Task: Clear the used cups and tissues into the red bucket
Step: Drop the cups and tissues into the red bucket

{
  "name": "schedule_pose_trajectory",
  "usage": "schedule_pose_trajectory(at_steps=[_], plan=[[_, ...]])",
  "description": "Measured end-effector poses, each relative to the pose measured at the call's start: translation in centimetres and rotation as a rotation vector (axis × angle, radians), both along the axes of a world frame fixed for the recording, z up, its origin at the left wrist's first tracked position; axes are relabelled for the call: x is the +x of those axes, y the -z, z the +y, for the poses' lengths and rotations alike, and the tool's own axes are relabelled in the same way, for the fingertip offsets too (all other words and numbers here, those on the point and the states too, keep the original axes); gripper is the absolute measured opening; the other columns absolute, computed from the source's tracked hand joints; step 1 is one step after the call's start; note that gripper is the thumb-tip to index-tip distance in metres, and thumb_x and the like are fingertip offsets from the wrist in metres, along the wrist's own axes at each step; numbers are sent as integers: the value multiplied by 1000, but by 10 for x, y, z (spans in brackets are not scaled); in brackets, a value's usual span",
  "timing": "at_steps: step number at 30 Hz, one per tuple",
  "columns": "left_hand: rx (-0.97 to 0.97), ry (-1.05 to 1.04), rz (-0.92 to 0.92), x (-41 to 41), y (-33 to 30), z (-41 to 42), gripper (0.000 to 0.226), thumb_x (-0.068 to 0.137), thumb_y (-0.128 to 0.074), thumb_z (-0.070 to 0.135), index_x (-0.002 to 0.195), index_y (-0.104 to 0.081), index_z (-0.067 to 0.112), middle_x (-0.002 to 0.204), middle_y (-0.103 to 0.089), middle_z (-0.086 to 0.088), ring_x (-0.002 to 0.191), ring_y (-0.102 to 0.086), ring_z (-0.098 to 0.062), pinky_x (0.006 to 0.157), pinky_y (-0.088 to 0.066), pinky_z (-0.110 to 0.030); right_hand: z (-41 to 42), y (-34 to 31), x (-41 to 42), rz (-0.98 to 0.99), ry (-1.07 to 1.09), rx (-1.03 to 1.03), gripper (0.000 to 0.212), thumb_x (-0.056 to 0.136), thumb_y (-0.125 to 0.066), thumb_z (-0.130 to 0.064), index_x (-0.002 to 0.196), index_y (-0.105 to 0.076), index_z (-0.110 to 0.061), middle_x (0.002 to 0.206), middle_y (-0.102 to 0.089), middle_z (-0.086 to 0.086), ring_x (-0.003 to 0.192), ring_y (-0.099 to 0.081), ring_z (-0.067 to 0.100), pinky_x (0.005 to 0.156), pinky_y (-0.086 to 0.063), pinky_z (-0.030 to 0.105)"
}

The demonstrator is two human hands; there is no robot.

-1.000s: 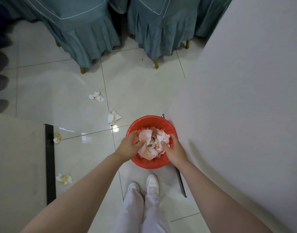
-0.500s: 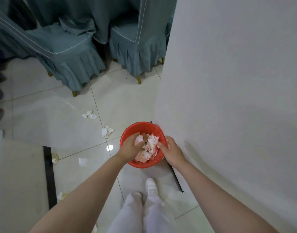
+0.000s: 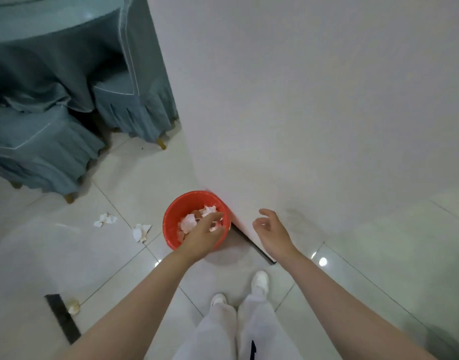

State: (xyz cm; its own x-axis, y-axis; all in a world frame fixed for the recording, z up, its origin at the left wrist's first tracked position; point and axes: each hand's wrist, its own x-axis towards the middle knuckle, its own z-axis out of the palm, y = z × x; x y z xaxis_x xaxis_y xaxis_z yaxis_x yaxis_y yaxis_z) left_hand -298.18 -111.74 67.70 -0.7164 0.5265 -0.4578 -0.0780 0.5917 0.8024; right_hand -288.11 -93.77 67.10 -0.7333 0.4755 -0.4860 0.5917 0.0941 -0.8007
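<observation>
The red bucket (image 3: 179,211) stands on the tiled floor against a white wall corner, filled with crumpled tissues (image 3: 190,221). My left hand (image 3: 205,236) hovers over the bucket's near rim, fingers relaxed and spread above the tissues, holding nothing that I can see. My right hand (image 3: 271,231) is off to the right of the bucket, beside the wall, fingers loosely curled and empty. Two crumpled tissues lie on the floor left of the bucket: one close (image 3: 141,232), one farther (image 3: 105,220). Another scrap (image 3: 74,306) lies at lower left.
Chairs in blue-grey covers (image 3: 41,152) and a draped table (image 3: 67,48) stand at upper left. The white wall (image 3: 314,113) fills the right. A black strip (image 3: 254,246) runs along its base, another (image 3: 63,319) at lower left. My feet (image 3: 259,281) are behind the bucket.
Both hands have come up out of the bucket. The right hand moved away to the right and opened. The view has swung to the right and risen.
</observation>
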Motion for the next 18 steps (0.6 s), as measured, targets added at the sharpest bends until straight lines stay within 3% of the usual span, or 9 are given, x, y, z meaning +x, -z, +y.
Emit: schedule_pose_trajectory(at_steps=[4,9,12,16,18], plan=[[11,127,2,38,-14,32,33,93,-54,30,127,-55,33,116,-57,21,107,-53,7,76,-40,-5,14,-12,60,19,111,-1,34,94,-54,-29,128,-48,-30,100,-61,-16,90,-55,-4,67,-38,9],[27,351,-8,99,-30,85,29,96,-52,17,124,-56,24,122,-59,9,113,-56,-8,100,-43,-25,43,-19,149,24,286,6,30,95,-53,-23,125,-51,-26,97,-62,-11,80,-55,-4,61,-41,3],[75,441,4,144,-37,126,26,96,-52,10,118,-60,21,119,-62,8,109,-58,-7,94,-43,-18,66,-26,208,32,402,21,25,97,-53,-25,122,-54,-25,96,-63,-9,79,-55,-5,61,-41,-1],[126,542,-5,216,-44,183,24,96,-52,10,116,-60,20,116,-64,8,104,-59,-4,75,-41,-1,97,-37,296,61,556,48,16,95,-57,-18,109,-63,-14,101,-66,-1,85,-59,4,69,-42,2],[133,600,-9,253,-45,211,24,97,-52,12,117,-61,21,116,-64,10,108,-58,-3,77,-40,-1,112,-40,342,66,611,51,12,93,-57,-13,100,-66,-10,100,-68,-1,88,-60,4,72,-42,5]])
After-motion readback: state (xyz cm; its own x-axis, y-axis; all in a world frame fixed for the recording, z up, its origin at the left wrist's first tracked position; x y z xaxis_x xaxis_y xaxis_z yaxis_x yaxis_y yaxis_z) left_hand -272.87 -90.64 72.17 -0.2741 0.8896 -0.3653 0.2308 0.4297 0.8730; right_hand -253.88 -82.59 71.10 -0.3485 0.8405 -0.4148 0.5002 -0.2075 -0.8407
